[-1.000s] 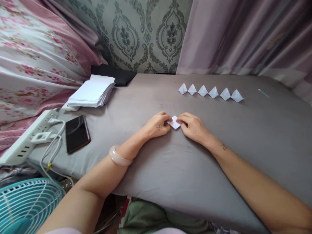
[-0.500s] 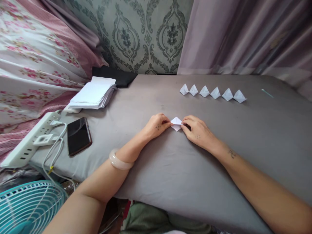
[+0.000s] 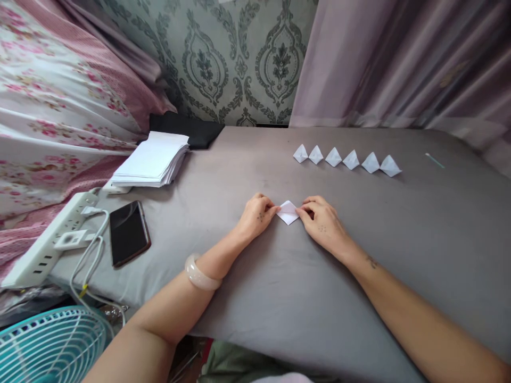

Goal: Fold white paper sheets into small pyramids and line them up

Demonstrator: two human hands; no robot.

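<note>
A small folded white paper (image 3: 288, 213) lies diamond-shaped on the grey cloth surface in front of me. My left hand (image 3: 257, 214) pinches its left corner between thumb and finger. On the opposite corner, the thumb and fingers of my right hand (image 3: 320, 221) are closed. A faint crease runs across the paper between the two corners. Beyond my hands, several folded white paper pieces (image 3: 351, 159) stand in a row, each with a pointed top.
To the left are a stack of white paper (image 3: 149, 159), a black phone (image 3: 129, 233) and a white power strip (image 3: 51, 239) with cables. A blue fan (image 3: 51, 346) stands below the surface's edge. A thin cotton swab (image 3: 435, 160) lies far right.
The paper's raised middle fold now lies flatter, and the diamond looks wider open. Both hands keep hold of its side corners. The whole view has shifted slightly.
</note>
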